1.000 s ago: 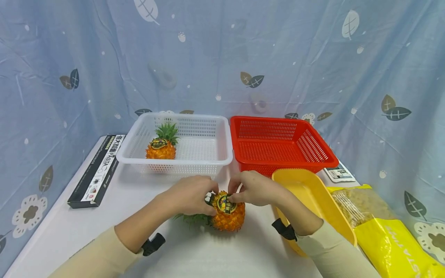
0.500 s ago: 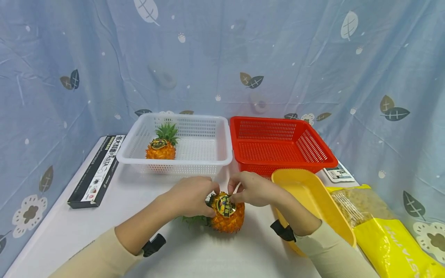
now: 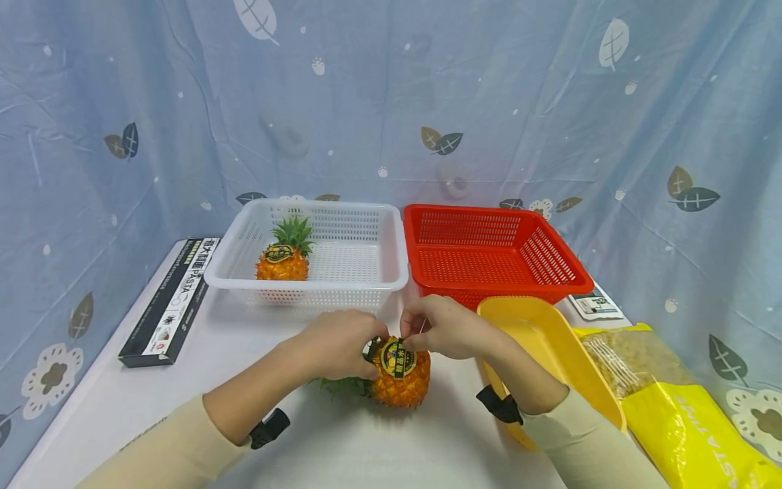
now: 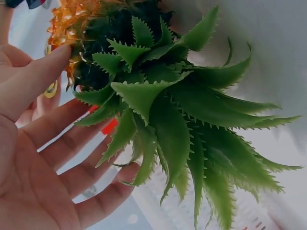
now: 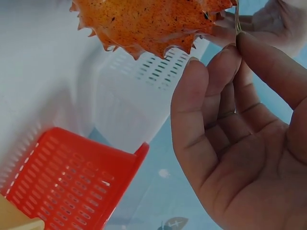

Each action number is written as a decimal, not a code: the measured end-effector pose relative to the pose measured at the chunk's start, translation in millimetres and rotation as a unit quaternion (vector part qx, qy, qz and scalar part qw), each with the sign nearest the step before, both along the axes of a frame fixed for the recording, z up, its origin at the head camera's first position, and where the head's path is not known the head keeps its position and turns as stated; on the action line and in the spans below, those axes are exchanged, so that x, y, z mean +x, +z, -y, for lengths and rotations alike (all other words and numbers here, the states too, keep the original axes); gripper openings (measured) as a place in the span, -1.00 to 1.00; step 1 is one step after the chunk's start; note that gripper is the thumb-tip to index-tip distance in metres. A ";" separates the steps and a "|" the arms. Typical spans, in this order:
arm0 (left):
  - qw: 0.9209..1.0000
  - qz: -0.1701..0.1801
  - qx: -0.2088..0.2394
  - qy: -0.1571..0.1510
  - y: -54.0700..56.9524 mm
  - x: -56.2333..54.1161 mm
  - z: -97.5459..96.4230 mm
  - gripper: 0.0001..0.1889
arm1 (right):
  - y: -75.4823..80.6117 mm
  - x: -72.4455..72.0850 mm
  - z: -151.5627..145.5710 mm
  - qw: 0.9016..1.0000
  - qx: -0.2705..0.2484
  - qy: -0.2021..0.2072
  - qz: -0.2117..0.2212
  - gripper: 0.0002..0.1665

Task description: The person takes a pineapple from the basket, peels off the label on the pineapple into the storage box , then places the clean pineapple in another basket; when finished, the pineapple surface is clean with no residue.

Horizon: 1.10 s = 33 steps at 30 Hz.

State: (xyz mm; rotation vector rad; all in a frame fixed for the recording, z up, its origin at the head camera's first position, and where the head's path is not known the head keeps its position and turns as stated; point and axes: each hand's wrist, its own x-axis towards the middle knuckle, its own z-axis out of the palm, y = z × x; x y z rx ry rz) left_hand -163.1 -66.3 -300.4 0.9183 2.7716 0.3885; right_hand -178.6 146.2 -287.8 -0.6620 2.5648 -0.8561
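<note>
**Two-handed work on a pineapple label**

My left hand (image 3: pixel 339 345) is grasping the pineapple (image 3: pixel 400 390) near its leaves (image 4: pixel 182 124), thumb against the rind; my right hand (image 3: pixel 452 329) is pinching the edge of the black-and-gold label (image 3: pixel 397 358). The fruit is lying on its side on the table (image 3: pixel 330 448), in front of the baskets, leaves pointing left. In my judgement, good work is depending on a steady left hold, light enough to spare the spiky leaves, and a flat, even right-hand pull, lest the label crease or tear. The white basket (image 3: pixel 305 284), holding a second pineapple (image 3: pixel 284 261), is standing beside the red basket (image 3: pixel 482 286); a blue curtain (image 3: pixel 366 102) is hanging behind.
</note>
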 end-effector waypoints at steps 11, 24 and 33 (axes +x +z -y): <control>1.000 -0.018 0.000 -0.013 -3.3 -0.3 1.3 -0.61 | 2.6 0.2 -1.8 1.000 -0.008 0.012 0.007 -0.85; 1.000 -0.019 0.007 -0.019 -5.9 -1.3 3.3 -0.59 | 7.4 1.8 -8.2 0.998 -0.053 0.040 0.025 -0.89; 0.999 -0.028 0.013 -0.019 -7.8 0.7 6.3 -0.57 | 9.6 2.5 -14.4 0.995 -0.058 0.075 0.043 -0.93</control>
